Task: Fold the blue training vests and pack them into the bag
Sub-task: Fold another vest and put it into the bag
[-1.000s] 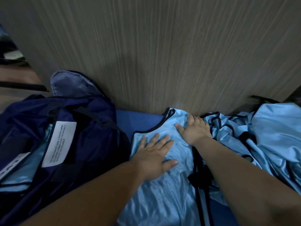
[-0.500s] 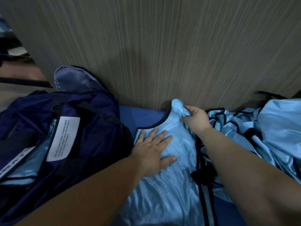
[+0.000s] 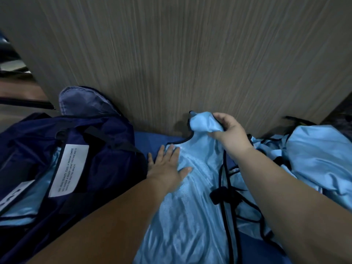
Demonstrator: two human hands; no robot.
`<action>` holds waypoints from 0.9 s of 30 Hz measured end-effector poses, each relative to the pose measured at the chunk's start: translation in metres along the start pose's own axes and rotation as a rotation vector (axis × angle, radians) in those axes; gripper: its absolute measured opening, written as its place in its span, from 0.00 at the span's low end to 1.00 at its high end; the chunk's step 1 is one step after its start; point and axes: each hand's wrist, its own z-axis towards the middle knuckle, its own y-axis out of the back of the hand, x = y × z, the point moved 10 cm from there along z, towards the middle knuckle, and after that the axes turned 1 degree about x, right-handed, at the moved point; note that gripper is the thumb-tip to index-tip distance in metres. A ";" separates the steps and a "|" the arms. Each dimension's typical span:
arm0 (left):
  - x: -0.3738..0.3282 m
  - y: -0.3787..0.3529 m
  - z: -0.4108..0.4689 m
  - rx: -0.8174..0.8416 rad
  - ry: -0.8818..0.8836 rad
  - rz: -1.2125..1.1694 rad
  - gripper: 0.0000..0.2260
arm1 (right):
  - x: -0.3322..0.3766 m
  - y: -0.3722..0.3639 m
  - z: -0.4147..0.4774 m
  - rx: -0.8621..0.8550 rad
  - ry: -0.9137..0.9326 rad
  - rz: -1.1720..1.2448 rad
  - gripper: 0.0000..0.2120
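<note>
The vest [image 3: 190,202] lies spread on the blue surface [image 3: 152,139], its neck end at the far edge, right against the wood panel [image 3: 190,63]. The left hand [image 3: 167,166] rests flat on the vest's left side just below the neckline, fingers straight and apart. The right hand [image 3: 229,130] has its fingers and thumb curled round the bunched shoulder strap and holds it lifted off the surface.

The cloth looks thin, shiny and limp. It wrinkles under the palm and sags from the grip, so it probably weighs next to nothing and will not hold a crease by itself. It is likely slippery too, and a fold may slide open unless a flat hand pins it. The black trim [image 3: 225,187] along the edges seems the firmest part. The shoulders and hem corners are the best places to pinch, while the other palm anchors the middle.

The bag [image 3: 99,141] sits at the left edge of the surface, open, with its white label [image 3: 68,168] showing and light blue cloth already inside. A loose pile of vests [image 3: 314,155] lies at the right edge.
</note>
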 end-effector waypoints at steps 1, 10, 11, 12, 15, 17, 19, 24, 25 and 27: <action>0.004 0.003 -0.002 -0.024 0.012 -0.008 0.36 | 0.001 -0.003 -0.009 0.035 0.013 0.012 0.27; 0.029 0.024 -0.015 -0.155 0.020 -0.451 0.25 | -0.028 -0.028 -0.103 0.406 -0.056 -0.291 0.33; 0.027 0.024 -0.016 -0.144 0.005 -0.514 0.25 | -0.030 -0.030 -0.107 0.443 -0.055 -0.351 0.33; 0.023 0.024 -0.018 -0.132 -0.020 -0.541 0.25 | -0.030 -0.031 -0.111 0.468 -0.049 -0.405 0.31; 0.003 0.023 -0.021 -0.093 -0.134 -0.417 0.23 | -0.026 -0.037 -0.119 0.535 0.024 -0.621 0.17; -0.011 0.020 -0.025 -0.079 -0.209 -0.298 0.22 | -0.026 -0.044 -0.124 0.593 0.108 -0.745 0.09; -0.024 0.019 -0.029 -0.078 -0.277 -0.208 0.21 | -0.029 -0.046 -0.126 0.632 0.121 -0.765 0.11; -0.048 0.016 -0.037 -0.014 -0.422 -0.008 0.20 | -0.032 -0.043 -0.133 0.770 0.058 -0.770 0.18; -0.047 0.013 -0.038 0.012 -0.407 0.054 0.22 | -0.031 -0.043 -0.136 0.822 0.041 -0.765 0.19; -0.038 0.008 -0.037 0.062 -0.344 0.127 0.31 | -0.029 -0.042 -0.143 0.912 0.000 -0.788 0.17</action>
